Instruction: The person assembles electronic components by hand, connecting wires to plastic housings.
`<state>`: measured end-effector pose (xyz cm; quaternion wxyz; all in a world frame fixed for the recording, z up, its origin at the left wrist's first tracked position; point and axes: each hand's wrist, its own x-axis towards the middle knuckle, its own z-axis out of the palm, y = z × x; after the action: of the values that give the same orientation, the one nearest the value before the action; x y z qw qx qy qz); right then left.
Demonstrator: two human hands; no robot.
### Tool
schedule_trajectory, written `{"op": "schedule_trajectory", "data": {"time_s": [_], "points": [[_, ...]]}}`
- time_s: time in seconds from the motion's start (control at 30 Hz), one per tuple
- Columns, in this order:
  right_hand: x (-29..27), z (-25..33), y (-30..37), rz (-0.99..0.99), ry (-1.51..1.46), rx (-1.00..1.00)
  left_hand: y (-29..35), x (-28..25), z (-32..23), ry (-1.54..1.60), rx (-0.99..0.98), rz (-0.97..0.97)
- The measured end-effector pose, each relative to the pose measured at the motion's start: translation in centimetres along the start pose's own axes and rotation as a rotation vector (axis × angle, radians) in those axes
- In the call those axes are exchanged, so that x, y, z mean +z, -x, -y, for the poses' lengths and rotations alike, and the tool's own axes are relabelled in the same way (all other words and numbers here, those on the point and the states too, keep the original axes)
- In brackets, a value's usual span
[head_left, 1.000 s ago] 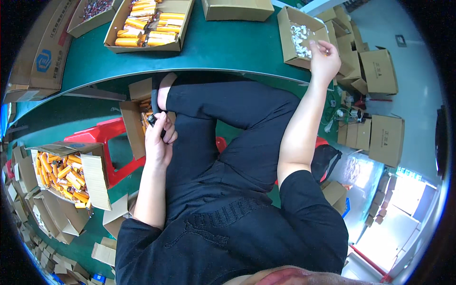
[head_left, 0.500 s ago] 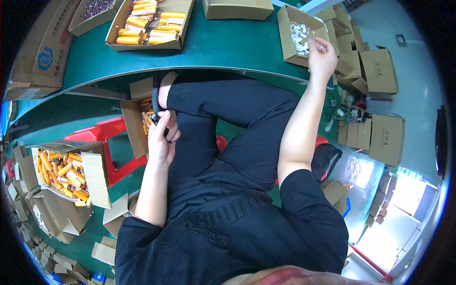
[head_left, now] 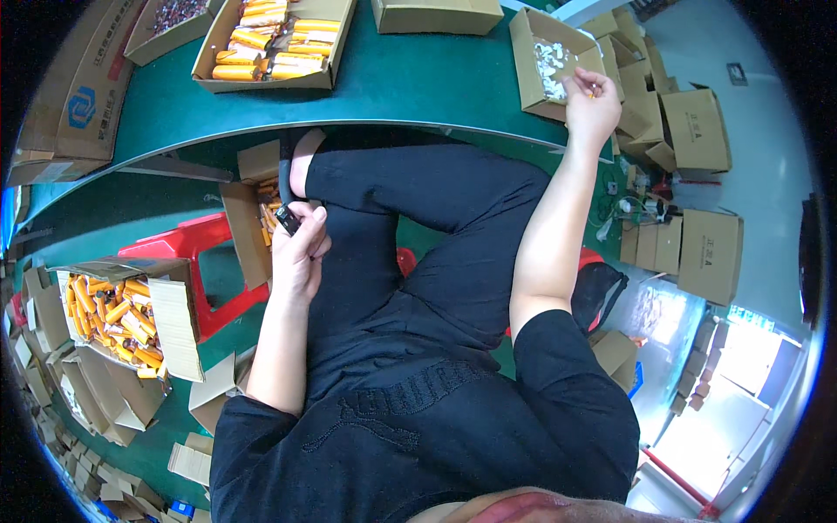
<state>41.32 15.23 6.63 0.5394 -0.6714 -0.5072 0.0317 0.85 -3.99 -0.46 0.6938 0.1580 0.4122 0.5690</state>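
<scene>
The left hand (head_left: 301, 253) holds a small black object (head_left: 287, 219) in its grip; the right hand (head_left: 595, 109), its grip's state unclear, is at a brown cardboard tray (head_left: 543, 105) of white pieces (head_left: 549, 66).

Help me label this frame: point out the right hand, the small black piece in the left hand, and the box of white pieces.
Right hand (head_left: 593, 111), head view: back of the hand.
Small black piece (head_left: 287, 219), head view: its exposed upper end.
Box of white pieces (head_left: 526, 65), head view: its left wall.
</scene>
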Motion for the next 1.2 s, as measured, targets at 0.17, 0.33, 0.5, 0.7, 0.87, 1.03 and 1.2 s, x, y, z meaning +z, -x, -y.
{"op": "schedule_trajectory", "data": {"time_s": [0.17,0.33,0.5,0.7,0.87,1.03,1.2], "points": [[-0.6,2.3,0.1,-0.017,0.242,0.143,-0.1,-0.5,0.3,0.015,0.005,-0.008],[-0.9,1.8,0.0,0.066,0.400,0.104,-0.1,-0.3,0.1,0.062,-0.012,-0.025],[-0.7,-0.7,-0.3,0.033,0.472,-0.082,-0.1,0.1,-0.1,0.084,-0.011,-0.055],[-1.1,1.7,-0.1,0.143,0.396,0.180,-0.2,-0.4,0.2,0.085,-0.015,-0.042],[-1.2,1.9,-0.3,0.145,0.345,0.225,-0.2,-0.4,0.3,0.072,-0.020,-0.050],[-0.9,0.3,-0.6,0.110,0.372,0.112,-0.3,-0.2,0.1,0.078,-0.018,-0.061],[-0.8,-2.1,-0.8,0.084,0.343,-0.095,-0.1,-0.3,-0.1,0.085,-0.027,-0.042]]}}
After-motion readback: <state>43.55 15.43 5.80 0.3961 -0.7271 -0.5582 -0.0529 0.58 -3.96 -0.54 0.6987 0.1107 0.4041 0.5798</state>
